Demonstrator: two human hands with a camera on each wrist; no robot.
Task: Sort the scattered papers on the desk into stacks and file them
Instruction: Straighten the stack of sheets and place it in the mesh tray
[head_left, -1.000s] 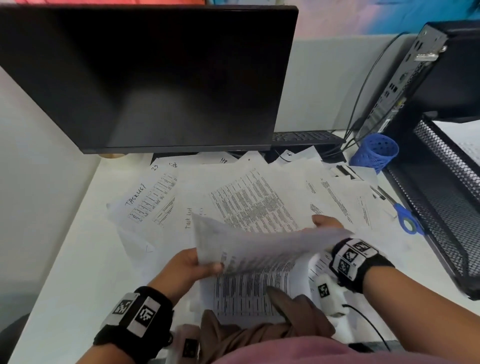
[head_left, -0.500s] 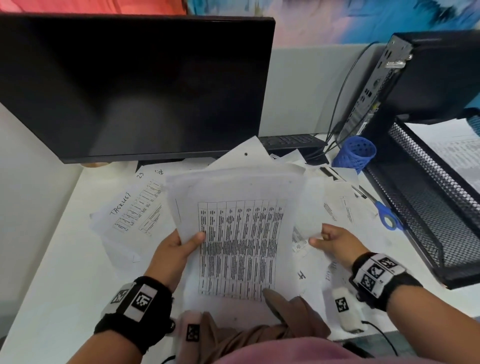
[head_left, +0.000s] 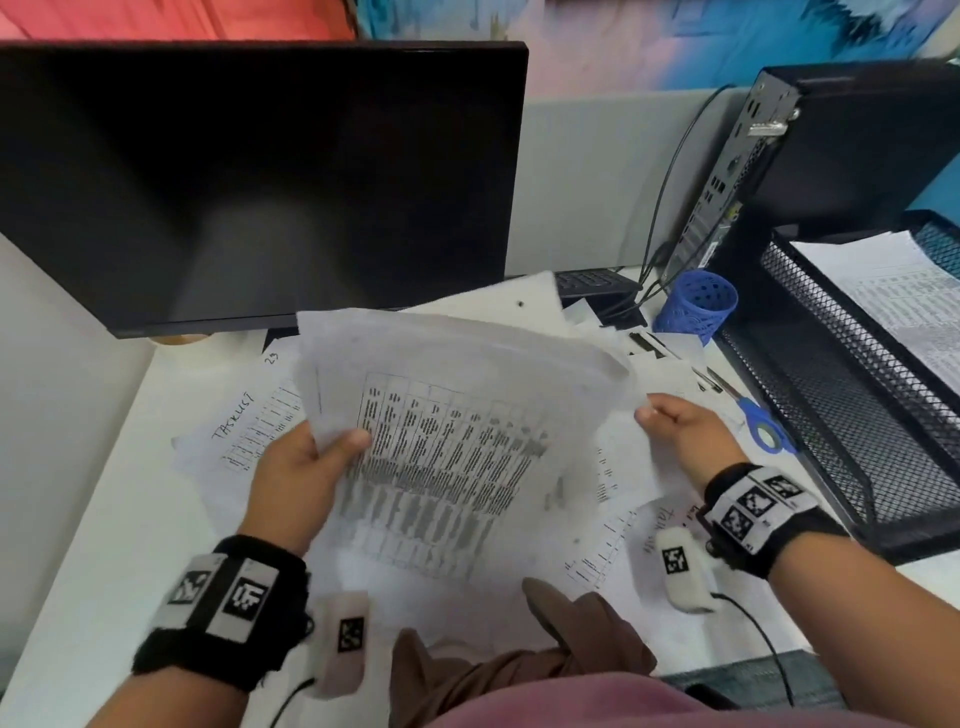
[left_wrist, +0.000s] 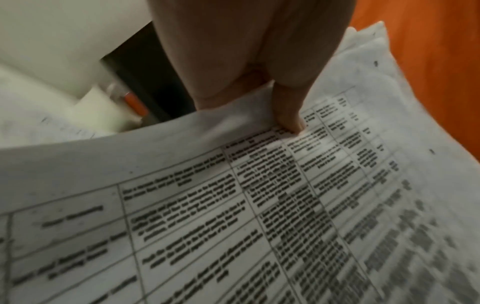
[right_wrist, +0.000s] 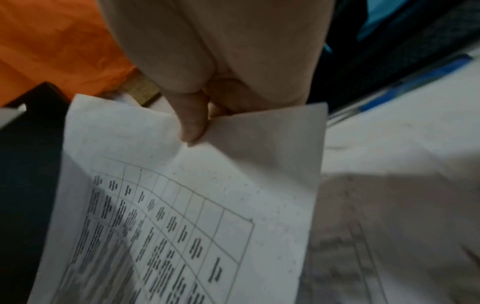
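Your left hand (head_left: 296, 478) pinches the held sheaf of printed sheets (head_left: 457, 447) at its 9 o'clock edge, thumb (left_wrist: 288, 115) pressed on the printed table, the other fingers hidden beneath. Your right hand (head_left: 680, 431) pinches the 3 o'clock edge near the upper corner; the right wrist view shows the thumb (right_wrist: 193, 125) on top of that corner, with the paper creasing slightly under it. Both grips are narrow and closed on paper.

The sheaf is raised above the desk (head_left: 78, 545), tilted with its top toward 12 o'clock, below the monitor (head_left: 249, 171). It appears to hold several sheets, since offset edges show along the top; the count cannot be determined.

Recommended procedure for this step:
1. Keep both thumbs near the edges so the text stays readable for sorting.
2. Ease the pinch slightly and tap the lower edge on the desk to square the offset sheets.
3. Avoid pulling the hands apart; thin paper will likely tear or buckle at the pinch points.

Loose papers (head_left: 249, 431) lie scattered beneath, from 9 o'clock round to 3 o'clock. The mesh tray (head_left: 831, 374) at 3 o'clock already holds printed sheets and is probably the filing destination. Blue scissors (head_left: 763, 426) and a blue pen cup (head_left: 696, 306) lie between the sheaf and the tray; lift over them when you transfer.
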